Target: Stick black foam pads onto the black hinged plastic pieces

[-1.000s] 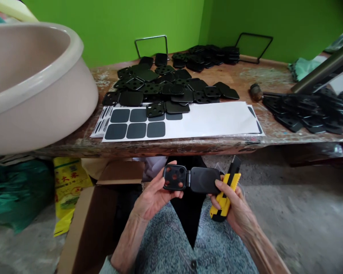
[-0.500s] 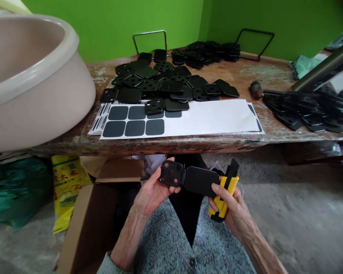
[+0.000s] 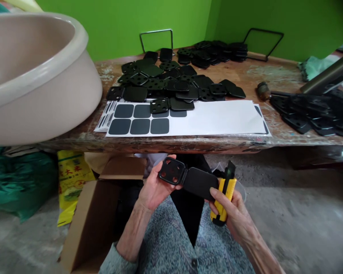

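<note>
1. A black hinged plate sits low in the centre of the frame, held over the person's lap. Its left leaf has four holes; its right leaf is plain and dark.
2. The left hand is curled around the holed leaf, thumb at its top edge and fingers underneath; most of those fingers are hidden by the plate.
3. The right hand is closed around a yellow utility knife, with one fingertip touching the lower edge of the plain leaf. The knife's lower end is hidden in the palm, and whether a blade is out cannot be told.
4. Below the hands lies a grey patterned garment, cut off by the bottom edge.
5. At lower left stands an open cardboard box; its inside is dark and hard to read.
6. Above the hands runs a worn wooden table. On its near edge lies a white sticker sheet with dark rounded squares at its left end.
7. Behind the sheet is a loose pile of black plates; another heap at right is cut off by the frame.
8. A beige plastic basin fills the upper left, partly cropped.
9. A green wall backs the table.
</note>
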`<action>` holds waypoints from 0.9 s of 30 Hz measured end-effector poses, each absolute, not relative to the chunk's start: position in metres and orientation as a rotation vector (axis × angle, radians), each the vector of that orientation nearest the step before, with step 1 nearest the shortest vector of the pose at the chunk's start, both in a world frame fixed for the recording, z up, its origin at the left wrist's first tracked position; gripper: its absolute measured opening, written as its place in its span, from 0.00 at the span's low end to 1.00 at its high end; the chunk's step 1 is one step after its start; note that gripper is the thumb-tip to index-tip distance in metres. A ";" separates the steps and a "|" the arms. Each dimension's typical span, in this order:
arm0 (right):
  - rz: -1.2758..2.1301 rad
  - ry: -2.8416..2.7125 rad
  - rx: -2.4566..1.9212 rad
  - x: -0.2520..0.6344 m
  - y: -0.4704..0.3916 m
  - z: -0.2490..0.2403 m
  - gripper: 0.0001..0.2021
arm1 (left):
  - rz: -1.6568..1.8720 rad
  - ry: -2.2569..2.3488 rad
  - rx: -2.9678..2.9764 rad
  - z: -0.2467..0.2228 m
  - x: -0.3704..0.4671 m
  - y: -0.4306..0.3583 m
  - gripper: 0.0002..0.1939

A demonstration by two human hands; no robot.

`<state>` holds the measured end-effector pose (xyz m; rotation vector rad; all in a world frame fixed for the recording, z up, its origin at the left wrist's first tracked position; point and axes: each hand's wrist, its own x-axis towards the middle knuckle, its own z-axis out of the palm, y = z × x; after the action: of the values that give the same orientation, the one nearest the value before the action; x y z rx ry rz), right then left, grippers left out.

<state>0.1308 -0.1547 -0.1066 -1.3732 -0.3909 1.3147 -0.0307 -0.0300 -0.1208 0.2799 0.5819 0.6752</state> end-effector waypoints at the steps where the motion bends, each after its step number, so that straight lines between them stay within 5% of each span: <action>1: 1.331 -0.385 -1.365 0.130 -0.155 -0.108 0.13 | 0.679 0.590 0.268 -0.120 -0.029 -0.031 0.16; 6: 1.367 -0.251 -1.352 0.116 -0.157 -0.116 0.12 | 0.804 0.652 0.415 -0.107 -0.017 -0.042 0.24; 10: 1.392 -0.358 -1.448 0.114 -0.157 -0.123 0.13 | 0.873 0.702 0.509 -0.096 -0.011 -0.047 0.17; 15: 0.906 -1.115 -1.906 0.136 -0.145 -0.107 0.19 | 0.862 0.929 0.790 -0.091 -0.018 -0.045 0.13; 20: 0.398 -1.996 -1.769 0.135 -0.123 -0.072 0.20 | 0.755 1.107 1.314 -0.095 -0.024 -0.046 0.15; 27: 0.116 -2.368 -1.828 0.129 -0.110 -0.048 0.24 | 0.724 1.193 1.710 -0.102 -0.030 -0.053 0.14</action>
<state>0.1294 -0.1098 -0.0485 -1.8283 -2.3675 0.1161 -0.0300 -0.0527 -0.1016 1.7097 1.1927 0.7243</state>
